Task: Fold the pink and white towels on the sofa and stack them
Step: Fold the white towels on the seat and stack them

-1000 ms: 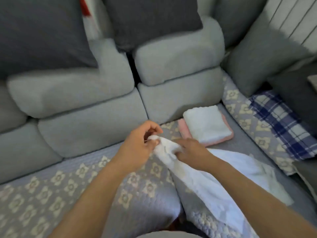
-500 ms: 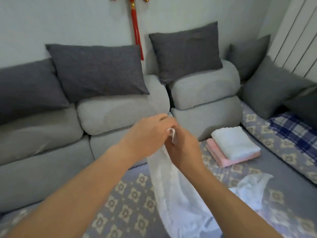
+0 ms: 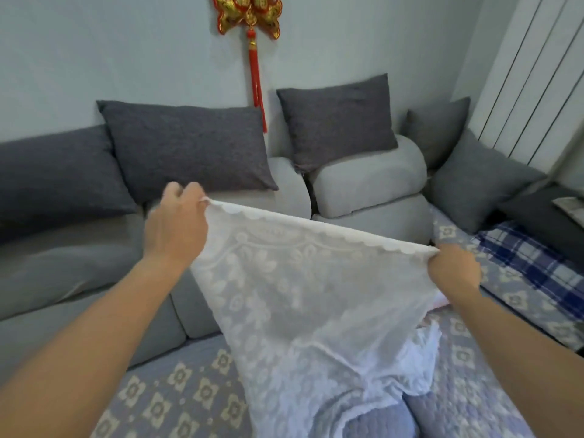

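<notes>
Step in hand: spreading. The left hand [image 3: 177,229] and right hand [image 3: 453,267] each pinch a top corner of the white towel [image 3: 303,298], hanging taut above the sofa [image 3: 79,279]. Next: join corners, fold in half.

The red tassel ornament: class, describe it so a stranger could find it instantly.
Start at the grey sofa along the pale wall. Between its two dark back cushions, look up: the red tassel ornament hangs there. It is the only red-and-gold thing among greys and blues.
</notes>
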`<control>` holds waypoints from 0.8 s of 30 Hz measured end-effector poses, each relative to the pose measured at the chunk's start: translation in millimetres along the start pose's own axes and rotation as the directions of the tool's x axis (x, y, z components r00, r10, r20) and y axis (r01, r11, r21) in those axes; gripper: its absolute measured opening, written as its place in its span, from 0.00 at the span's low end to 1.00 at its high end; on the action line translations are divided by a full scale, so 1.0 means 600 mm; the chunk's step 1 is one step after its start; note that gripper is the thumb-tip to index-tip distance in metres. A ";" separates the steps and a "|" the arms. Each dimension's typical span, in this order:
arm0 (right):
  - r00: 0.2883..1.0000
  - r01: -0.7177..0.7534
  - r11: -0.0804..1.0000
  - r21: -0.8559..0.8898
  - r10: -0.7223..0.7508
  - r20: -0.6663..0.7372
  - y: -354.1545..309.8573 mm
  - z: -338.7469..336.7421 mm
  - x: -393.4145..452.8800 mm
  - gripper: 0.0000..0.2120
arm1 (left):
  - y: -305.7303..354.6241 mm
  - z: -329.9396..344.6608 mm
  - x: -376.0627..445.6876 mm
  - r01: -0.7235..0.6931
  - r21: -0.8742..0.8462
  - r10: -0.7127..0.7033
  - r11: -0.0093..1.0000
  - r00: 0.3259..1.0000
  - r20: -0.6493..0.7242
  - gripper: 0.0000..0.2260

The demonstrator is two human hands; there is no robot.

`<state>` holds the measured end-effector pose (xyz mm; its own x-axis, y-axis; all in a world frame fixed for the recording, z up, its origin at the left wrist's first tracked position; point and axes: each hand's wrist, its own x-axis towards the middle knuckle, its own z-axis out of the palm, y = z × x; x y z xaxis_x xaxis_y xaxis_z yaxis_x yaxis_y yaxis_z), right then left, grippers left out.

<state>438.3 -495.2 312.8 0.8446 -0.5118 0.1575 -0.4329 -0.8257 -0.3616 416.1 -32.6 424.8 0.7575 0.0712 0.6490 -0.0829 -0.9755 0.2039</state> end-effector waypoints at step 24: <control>0.799 -0.064 0.884 -0.464 0.324 0.507 0.445 0.136 -0.217 0.10 | -0.216 0.161 -0.548 -0.149 0.212 -0.181 0.966 0.198 0.963 0.17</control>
<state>238.5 -629.8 120.8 0.6940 -0.5558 -0.4576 -0.5827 -0.8069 0.0964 240.4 50.1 113.9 0.7886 -0.0100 -0.6148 -0.0555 -0.9969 -0.0549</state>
